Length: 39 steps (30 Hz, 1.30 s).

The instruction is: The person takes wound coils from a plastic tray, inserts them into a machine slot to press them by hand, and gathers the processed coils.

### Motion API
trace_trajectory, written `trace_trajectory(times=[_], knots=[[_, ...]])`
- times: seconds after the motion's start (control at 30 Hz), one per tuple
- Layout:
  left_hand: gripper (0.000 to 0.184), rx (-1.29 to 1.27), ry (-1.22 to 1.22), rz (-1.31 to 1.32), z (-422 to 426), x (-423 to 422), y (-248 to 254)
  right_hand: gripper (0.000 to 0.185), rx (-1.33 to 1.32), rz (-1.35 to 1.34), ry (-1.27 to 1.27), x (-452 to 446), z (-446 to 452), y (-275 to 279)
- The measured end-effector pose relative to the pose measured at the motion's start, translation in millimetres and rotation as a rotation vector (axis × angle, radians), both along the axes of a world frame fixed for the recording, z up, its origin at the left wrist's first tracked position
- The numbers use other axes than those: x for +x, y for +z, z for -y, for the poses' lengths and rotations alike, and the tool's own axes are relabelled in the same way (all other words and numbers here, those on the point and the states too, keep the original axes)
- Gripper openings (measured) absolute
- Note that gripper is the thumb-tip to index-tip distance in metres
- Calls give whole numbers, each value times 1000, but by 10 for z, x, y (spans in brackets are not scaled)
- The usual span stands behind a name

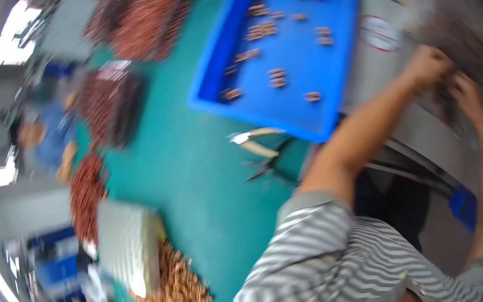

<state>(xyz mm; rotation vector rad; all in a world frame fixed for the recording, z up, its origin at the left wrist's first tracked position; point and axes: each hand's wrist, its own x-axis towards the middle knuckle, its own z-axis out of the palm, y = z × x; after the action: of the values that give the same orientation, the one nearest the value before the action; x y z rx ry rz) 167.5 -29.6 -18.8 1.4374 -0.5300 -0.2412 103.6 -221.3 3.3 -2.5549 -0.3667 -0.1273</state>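
At the right, my left hand (pixel 430 65) is closed, its fingers pinched at the near edge of a clear plastic bag (pixel 456 9) that has brownish pieces inside. Close beside it, my right hand (pixel 466 91) is closed too, its fingertips at the same edge, almost touching the left. Motion blurs both hands and the bag, so the exact grip is hard to see. Left of my forearm stands a blue tray (pixel 297 66) with several small copper-coloured pieces (pixel 277 77) spread over its floor.
On the green table (pixel 192 159) lie pliers with pale handles (pixel 260 147) and a dark-tipped tool (pixel 266 169). Bundles of reddish pieces (pixel 146 30) sit at the back. A plastic-wrapped block (pixel 126 242) stands near a copper-coloured pile (pixel 178 290). Another person (pixel 52 133) is at the far left.
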Motion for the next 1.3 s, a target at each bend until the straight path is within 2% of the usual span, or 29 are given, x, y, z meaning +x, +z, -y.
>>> trace_trajectory(times=[0.03, 0.07, 0.13, 0.23, 0.3, 0.43, 0.57, 0.77, 0.83, 0.9, 0.97, 1.03, 1.07, 1.1, 1.17, 1.23, 1.3], knots=[[27, 44, -14, 98, 65, 32, -113, 21, -47, 40, -33, -100, -218, 100], [28, 32, -71, -30, 68, 9, -72, 18, -103, -59, -29, -130, -244, 130], [29, -19, -146, -252, 55, -40, 50, 8, -101, 54, 47, -102, -150, -51], [24, -50, -162, -353, 43, -29, 105, 12, -129, -47, -9, -100, -164, -17], [21, -73, -162, -421, 62, -16, 100, 15, -154, 29, 15, -99, -155, -30], [20, -100, -192, -446, 37, -31, 85, 17, -199, -1, -15, -151, -213, 6], [22, -113, -201, -443, 58, -37, 135, 14, -190, 97, -2, -147, -201, 17], [17, -101, -169, -480, 42, -33, 120, 15, -179, -8, 21, -150, -250, 28], [16, -82, -172, -427, 41, -46, 131, 13, -194, -21, -11, -172, -274, 91], [16, 74, -136, -278, 58, -76, 118, 12, -215, -74, -69, -216, -301, 191], [17, 51, -119, -174, 96, -121, 70, 10, -273, -13, -83, -260, -249, 395], [21, 255, -13, 275, 117, -146, -37, 11, -26, 94, -82, -290, -241, 901], [22, 253, -24, 409, 149, -137, -88, 11, 12, 144, -127, -255, -218, 1146], [22, 253, -25, 408, 150, -164, -76, 12, 55, 195, -174, -181, -163, 1384], [24, 486, -72, 596, 154, -244, 1, 16, 72, 265, -351, 126, -75, 1741], [25, 526, -61, 607, 160, -296, 38, 21, -13, 403, -389, 683, 214, 1818], [22, 588, -16, 629, 171, -322, 43, 24, -85, 316, -525, 1182, 455, 1871]])
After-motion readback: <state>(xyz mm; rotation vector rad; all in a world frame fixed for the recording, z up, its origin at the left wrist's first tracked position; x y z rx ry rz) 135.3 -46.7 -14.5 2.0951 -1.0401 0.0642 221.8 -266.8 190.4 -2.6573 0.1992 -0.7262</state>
